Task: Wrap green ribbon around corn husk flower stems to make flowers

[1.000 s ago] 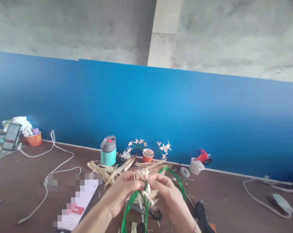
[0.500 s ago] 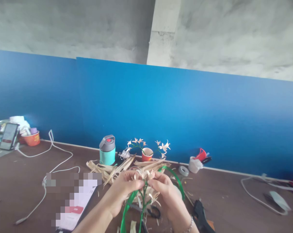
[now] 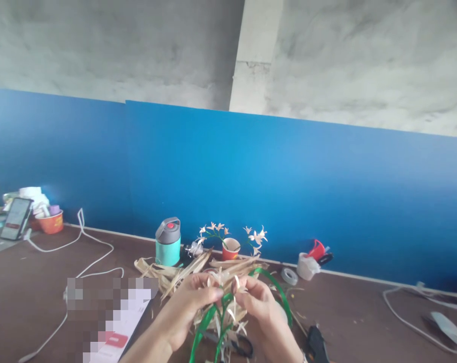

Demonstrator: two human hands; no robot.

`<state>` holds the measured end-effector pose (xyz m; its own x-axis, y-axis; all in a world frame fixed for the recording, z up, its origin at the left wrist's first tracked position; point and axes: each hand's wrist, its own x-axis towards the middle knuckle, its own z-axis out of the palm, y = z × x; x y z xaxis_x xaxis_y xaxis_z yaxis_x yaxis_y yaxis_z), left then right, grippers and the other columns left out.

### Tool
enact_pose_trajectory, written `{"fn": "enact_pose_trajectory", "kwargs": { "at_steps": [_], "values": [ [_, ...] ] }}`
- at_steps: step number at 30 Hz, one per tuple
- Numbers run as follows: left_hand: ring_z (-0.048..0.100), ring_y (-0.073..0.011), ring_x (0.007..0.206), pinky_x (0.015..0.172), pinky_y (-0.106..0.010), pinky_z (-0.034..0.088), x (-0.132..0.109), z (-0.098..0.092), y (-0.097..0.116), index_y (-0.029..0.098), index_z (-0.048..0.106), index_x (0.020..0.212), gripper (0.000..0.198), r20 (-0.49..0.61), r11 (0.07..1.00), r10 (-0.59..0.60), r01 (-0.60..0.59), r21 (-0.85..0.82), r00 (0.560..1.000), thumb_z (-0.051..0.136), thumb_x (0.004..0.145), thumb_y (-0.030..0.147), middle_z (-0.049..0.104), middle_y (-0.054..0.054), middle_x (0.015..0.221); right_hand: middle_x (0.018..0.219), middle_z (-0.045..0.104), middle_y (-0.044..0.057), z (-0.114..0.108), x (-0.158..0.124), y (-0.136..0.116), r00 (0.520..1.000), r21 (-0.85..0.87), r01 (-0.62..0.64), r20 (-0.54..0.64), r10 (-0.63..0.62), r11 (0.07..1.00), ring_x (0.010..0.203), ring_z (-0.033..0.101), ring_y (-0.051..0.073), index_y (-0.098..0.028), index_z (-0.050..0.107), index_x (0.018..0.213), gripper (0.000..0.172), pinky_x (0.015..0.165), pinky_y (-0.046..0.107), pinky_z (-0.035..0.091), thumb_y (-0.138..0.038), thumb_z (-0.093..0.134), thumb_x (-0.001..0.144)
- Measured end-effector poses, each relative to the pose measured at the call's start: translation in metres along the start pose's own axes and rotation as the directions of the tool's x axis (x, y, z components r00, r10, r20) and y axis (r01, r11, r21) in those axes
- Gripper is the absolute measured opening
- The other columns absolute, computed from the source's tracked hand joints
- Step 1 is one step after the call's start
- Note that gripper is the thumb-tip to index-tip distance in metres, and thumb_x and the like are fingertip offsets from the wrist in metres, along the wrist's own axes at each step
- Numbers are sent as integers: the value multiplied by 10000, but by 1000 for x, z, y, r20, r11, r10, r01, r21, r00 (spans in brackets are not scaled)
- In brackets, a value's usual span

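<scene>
A handmade flower spray with pale husk blossoms and a green stem (image 3: 223, 322) stands between my hands. My left hand (image 3: 188, 305) is closed, thumb and fingers pinching the spray near its top. My right hand (image 3: 262, 305) is closed too, its fingertips on a pale blossom (image 3: 240, 288) at the right side of the spray. Green tape (image 3: 203, 327) loops down past the left fingers, and another stretch arcs behind the right hand. Below lie scissors (image 3: 243, 348), partly covered by pale scraps. Dried corn husks (image 3: 162, 275) spread behind the hands.
A red paper cup (image 3: 230, 252) holds finished flower sprays beside a teal flask (image 3: 168, 249). Rightward are a tape roll (image 3: 289, 276), a white cup with tools (image 3: 307, 267) and a black glue gun (image 3: 317, 345). A phone (image 3: 118, 335) and white cable (image 3: 109, 247) lie left.
My right fingertips have shifted slightly right and apart from the left ones, with a blossom now at them. The whole scene sits a little lower in view.
</scene>
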<state>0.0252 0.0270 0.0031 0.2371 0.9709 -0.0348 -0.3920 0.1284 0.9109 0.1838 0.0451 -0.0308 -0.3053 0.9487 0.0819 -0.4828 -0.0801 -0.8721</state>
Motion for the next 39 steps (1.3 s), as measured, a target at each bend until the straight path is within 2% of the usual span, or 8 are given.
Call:
{"fn": "enact_pose_trajectory", "kwargs": {
  "at_steps": [8, 12, 15, 17, 21, 27, 34, 39],
  "values": [
    [506, -137, 583, 581, -254, 409, 2, -3, -2, 160, 601, 528, 188, 19, 992, -62, 64, -107, 998, 772, 574, 226, 565, 5, 552, 633, 633, 10, 1, 0, 2, 998, -23, 61, -11, -62, 998, 524, 526, 130, -168, 631, 660, 252, 534, 253, 394, -302, 825, 570],
    [521, -152, 624, 623, -264, 405, 3, -3, -2, 166, 610, 527, 183, 25, 997, -32, 33, -64, 999, 753, 617, 238, 593, -8, 590, 685, 641, 20, 4, 0, -2, 997, -58, 62, -52, -65, 996, 617, 552, 151, -173, 659, 700, 215, 634, 276, 427, -331, 789, 635],
    [534, -170, 668, 655, -266, 383, 5, -4, -2, 172, 624, 545, 193, -112, 997, 78, -77, 9, 991, 732, 656, 288, 613, -12, 610, 748, 648, 30, 5, 2, -4, 977, -138, 89, -179, -113, 986, 716, 562, 179, -197, 686, 809, 254, 695, 287, 429, -423, 728, 702],
    [532, -169, 661, 649, -261, 364, 7, -4, -1, 178, 632, 575, 194, -240, 989, 147, -141, 45, 960, 734, 653, 323, 616, 2, 603, 744, 635, 21, 5, 4, -4, 959, -184, 102, -242, -146, 978, 708, 548, 178, -214, 677, 819, 248, 683, 282, 421, -437, 713, 717],
    [536, -162, 635, 625, -254, 350, 9, -5, -1, 182, 629, 617, 204, -362, 981, 190, -185, 48, 913, 738, 645, 353, 615, 18, 601, 716, 597, 3, 5, 5, -1, 972, -341, 122, -147, -181, 932, 668, 512, 160, -201, 626, 766, 238, 649, 272, 400, -376, 756, 672],
    [535, -153, 659, 635, -242, 354, 10, -13, -7, 191, 632, 682, 183, -365, 975, 224, -207, 86, 904, 717, 696, 353, 626, 25, 648, 693, 580, 4, 7, -1, 1, 984, -686, 79, -64, -168, 723, 686, 491, 171, -176, 597, 731, 169, 660, 284, 382, -278, 721, 676],
    [567, -179, 740, 713, -250, 377, 5, -2, -4, 195, 663, 711, 151, -309, 968, 252, -240, 79, 917, 706, 707, 339, 664, 7, 691, 687, 591, -2, 14, -1, 0, 954, -702, 134, -100, -283, 700, 688, 529, 186, -191, 596, 730, 79, 676, 288, 399, -165, 655, 684],
    [538, -169, 694, 686, -248, 364, 7, -6, -8, 193, 633, 647, 184, -333, 966, 253, -219, 135, 908, 695, 712, 353, 634, 9, 645, 741, 644, 22, 14, -1, 1, 936, -784, 174, -55, -346, 596, 749, 565, 211, -197, 637, 725, 51, 725, 294, 406, -151, 627, 704]
  ]
}}
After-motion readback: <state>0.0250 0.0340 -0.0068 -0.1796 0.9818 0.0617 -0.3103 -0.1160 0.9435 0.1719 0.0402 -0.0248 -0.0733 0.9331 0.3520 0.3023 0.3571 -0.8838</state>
